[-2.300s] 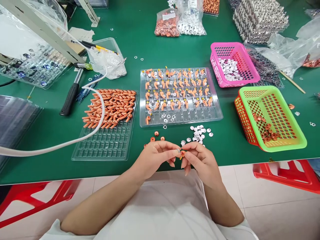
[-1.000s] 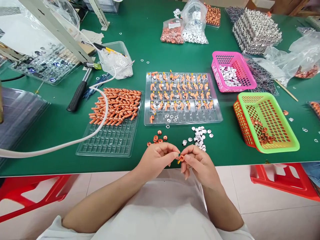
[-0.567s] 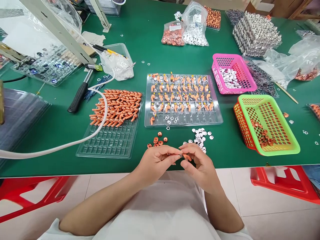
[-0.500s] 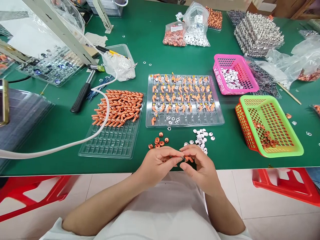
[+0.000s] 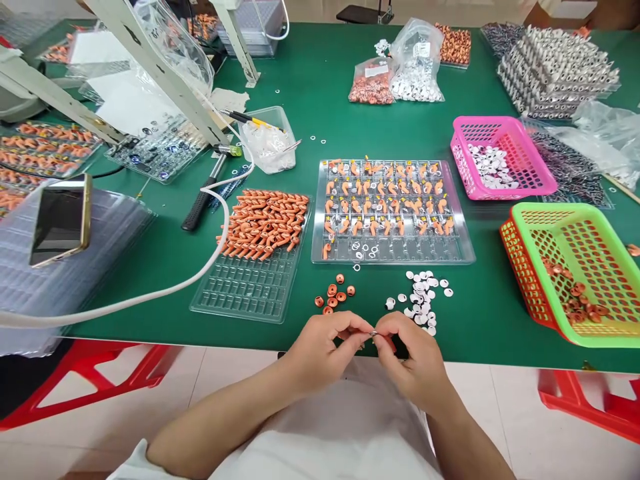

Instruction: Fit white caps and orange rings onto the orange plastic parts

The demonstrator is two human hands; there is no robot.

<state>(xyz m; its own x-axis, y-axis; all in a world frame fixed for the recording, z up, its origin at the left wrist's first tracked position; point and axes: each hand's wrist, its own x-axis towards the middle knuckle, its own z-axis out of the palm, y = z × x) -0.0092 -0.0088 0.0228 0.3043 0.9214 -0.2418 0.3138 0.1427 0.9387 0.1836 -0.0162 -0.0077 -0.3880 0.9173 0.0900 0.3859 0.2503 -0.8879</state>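
Observation:
My left hand (image 5: 320,350) and my right hand (image 5: 413,360) meet at the table's front edge, fingertips pinched together. A small orange part (image 5: 393,344) shows between my right fingers, mostly hidden. At the left fingertips is a tiny dark, shiny piece (image 5: 373,333), too small to name. Just beyond my left hand lie several copper-coloured cups (image 5: 332,291). Beyond my right hand are scattered white discs (image 5: 423,293). A clear tray (image 5: 395,251) farther back holds rows of curved orange parts (image 5: 373,227) and a few loose white rings (image 5: 365,247).
On the left, another clear tray (image 5: 239,293) bears piled orange-brown parts (image 5: 265,223), with a white cable (image 5: 165,293) crossing it. A hammer (image 5: 203,200) and phone (image 5: 63,220) lie farther left. Pink (image 5: 505,127) and green (image 5: 617,273) baskets stand right; bags (image 5: 373,83) lie behind.
The view has shifted left, so the table's things appear farther right. Both hands remain together; the orange part in my right hand is now more covered by the fingers.

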